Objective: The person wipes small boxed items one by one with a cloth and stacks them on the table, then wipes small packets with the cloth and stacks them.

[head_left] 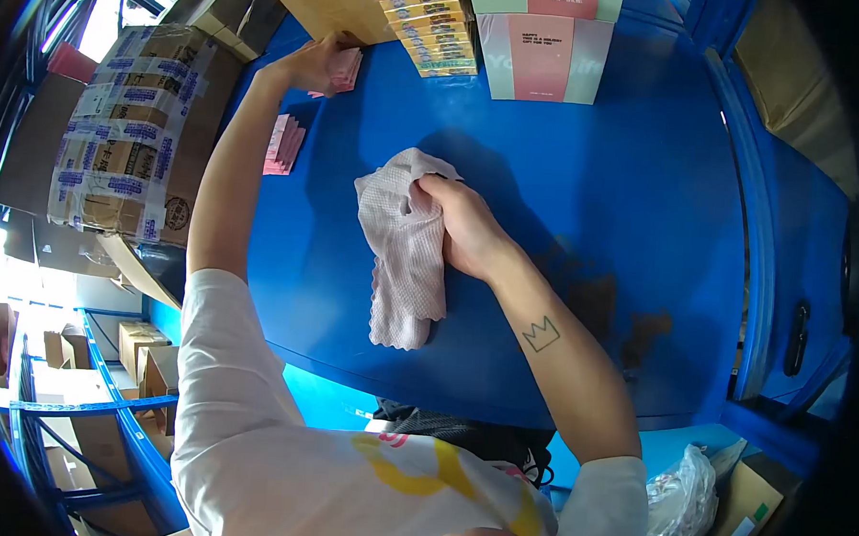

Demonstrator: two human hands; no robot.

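My right hand (470, 227) grips a pale pinkish-grey cloth (406, 257) with a waffle texture and a scalloped edge. The cloth hangs in folds over the middle of the blue table (502, 367). Stretched out to the far left, my left hand (309, 66) has its fingers around a small stack of pink packets (344, 71); part of the grip is hidden. A second stack of pink packets (283, 147) lies nearer to me, by the table's left edge.
At the back stand yellow wrapped packs (428, 28) in a stack and a pink-and-green gift box (544, 57). A taped carton (129, 130) is on the left. Brown patches (596, 304) mark the table's right part. A plastic bag (683, 499) sits low at right.
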